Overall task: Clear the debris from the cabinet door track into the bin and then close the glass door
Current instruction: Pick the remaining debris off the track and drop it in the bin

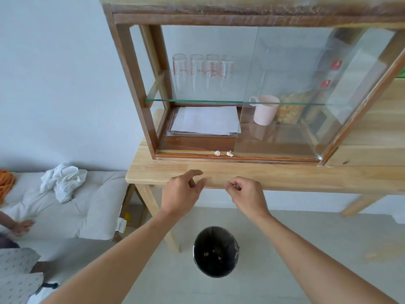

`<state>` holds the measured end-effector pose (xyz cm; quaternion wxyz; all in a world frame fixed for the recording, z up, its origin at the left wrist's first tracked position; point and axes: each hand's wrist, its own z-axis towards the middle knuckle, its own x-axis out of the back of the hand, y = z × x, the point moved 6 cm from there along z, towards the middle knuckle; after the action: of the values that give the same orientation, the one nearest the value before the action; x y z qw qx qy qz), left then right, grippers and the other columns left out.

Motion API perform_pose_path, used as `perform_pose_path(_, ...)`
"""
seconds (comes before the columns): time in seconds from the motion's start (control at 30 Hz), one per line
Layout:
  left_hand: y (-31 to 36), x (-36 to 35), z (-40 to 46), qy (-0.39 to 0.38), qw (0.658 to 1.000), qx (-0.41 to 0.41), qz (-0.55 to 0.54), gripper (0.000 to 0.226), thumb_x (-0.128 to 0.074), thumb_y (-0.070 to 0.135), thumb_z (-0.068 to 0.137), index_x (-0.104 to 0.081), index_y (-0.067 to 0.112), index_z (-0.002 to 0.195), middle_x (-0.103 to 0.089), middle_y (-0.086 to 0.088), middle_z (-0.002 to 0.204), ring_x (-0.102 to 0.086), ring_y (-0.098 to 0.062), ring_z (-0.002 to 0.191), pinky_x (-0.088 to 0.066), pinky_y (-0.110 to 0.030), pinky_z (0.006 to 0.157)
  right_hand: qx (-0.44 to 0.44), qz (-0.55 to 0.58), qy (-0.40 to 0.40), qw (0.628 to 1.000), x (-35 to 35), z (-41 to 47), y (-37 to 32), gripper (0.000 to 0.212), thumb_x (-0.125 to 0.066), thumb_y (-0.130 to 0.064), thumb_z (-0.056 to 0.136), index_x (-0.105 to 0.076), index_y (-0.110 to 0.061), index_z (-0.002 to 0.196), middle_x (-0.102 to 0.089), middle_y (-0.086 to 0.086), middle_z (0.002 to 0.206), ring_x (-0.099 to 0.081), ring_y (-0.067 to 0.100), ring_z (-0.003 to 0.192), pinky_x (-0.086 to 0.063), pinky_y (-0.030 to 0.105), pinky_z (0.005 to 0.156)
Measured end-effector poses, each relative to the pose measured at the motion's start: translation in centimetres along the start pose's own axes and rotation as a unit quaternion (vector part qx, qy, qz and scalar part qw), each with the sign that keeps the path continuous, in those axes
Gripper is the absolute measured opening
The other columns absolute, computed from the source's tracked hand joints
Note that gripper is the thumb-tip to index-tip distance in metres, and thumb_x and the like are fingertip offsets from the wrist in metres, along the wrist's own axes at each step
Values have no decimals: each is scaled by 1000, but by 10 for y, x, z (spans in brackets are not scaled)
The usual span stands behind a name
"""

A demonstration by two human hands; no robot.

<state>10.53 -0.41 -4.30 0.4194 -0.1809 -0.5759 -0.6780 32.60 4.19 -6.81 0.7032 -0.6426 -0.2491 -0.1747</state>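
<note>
Two white scraps (223, 153) sit in the cabinet track (263, 157) near the table's (285, 174) front edge, the bin (215, 252) holding bits below. Both hands hover empty: left hand (183, 191) fingers loosely spread, right hand (246, 194) fingers curled, glass door (295, 95) open.

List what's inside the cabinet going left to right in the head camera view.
Four glasses with red markings → stack of white paper → two crumpled scraps in the door track → pink mug → jar of snacks.

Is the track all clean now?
No, two small white crumpled bits lie in the cabinet door track, by the glass door edge.
</note>
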Motion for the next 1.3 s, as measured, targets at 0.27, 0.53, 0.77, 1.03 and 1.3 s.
perform_pose_path(0.27,29,-11,72,-18,1000,-4,-17,31,-71,48,92,-74,40,122,-55,14,59,-66,-21,77,-45,-31,63,24,-38,66,997,13,48,-37,16,-68,-41,98,-79,-32,104,-61,-9,62,-62,14,66,-49,35,64)
perform_pose_path(0.53,34,-43,97,-41,999,-11,-17,22,-64,48,92,-76,46,111,-68,13,74,-68,-27,88,-44,-33,64,62,-258,43,963,9,73,-41,35,-53,-38,106,-68,-33,138,-82,2,115,-74,36,109,-57,42,79)
perform_pose_path(0.77,29,-37,96,-22,999,3,-38,17,-73,46,91,-79,42,106,-65,13,71,-69,-23,85,-48,-31,66,91,-286,75,951,16,71,-42,24,-55,-33,106,-71,-33,123,-82,7,89,-74,40,87,-48,38,64)
perform_pose_path(1.03,25,-16,70,-12,998,0,-56,22,-73,48,92,-80,35,109,-59,16,64,-63,-16,73,-51,-32,65,63,-207,93,972,26,44,-42,20,-57,-37,105,-72,-31,117,-83,-5,91,-74,32,88,-56,38,74)
perform_pose_path(1.3,24,-13,16,-17,997,26,-71,23,-71,51,94,-80,37,110,-64,12,63,-62,-10,64,-51,-29,58,44,-176,81,980,45,5,-23,19,-59,-37,105,-74,-32,114,-66,-2,60,-64,30,67,-41,33,65)
